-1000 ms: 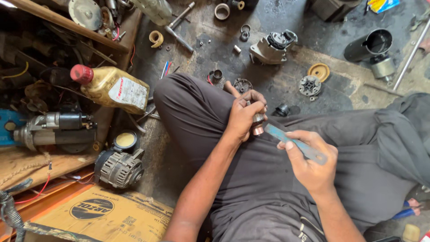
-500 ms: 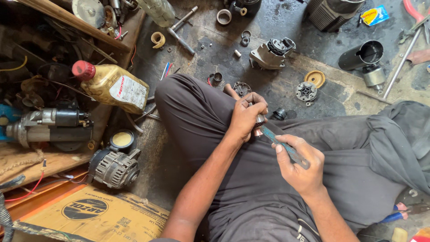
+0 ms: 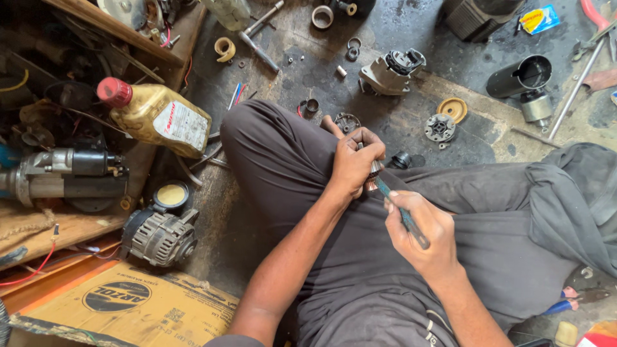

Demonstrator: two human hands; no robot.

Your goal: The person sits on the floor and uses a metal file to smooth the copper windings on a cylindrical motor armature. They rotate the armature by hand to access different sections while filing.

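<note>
I sit cross-legged in dark trousers on a greasy floor. My left hand (image 3: 355, 160) is closed around a small cylindrical motor part (image 3: 372, 176) with a copper-coloured end, held above my left knee. My right hand (image 3: 419, 236) grips a thin flat blade-like tool (image 3: 400, 212) whose bluish tip rests against the part's copper end. Most of the part is hidden inside my left fist.
An oil bottle (image 3: 155, 115) with a red cap, a starter motor (image 3: 64, 177) and an alternator (image 3: 157, 234) lie to my left. Motor housings (image 3: 391, 71), a black cylinder (image 3: 519, 76), rings and discs are scattered ahead. Cardboard (image 3: 125, 308) lies at lower left.
My right hand has brought the tool's tip in from beside the left hand until it touches the part. The view has shifted slightly; my left hand holds steady.
</note>
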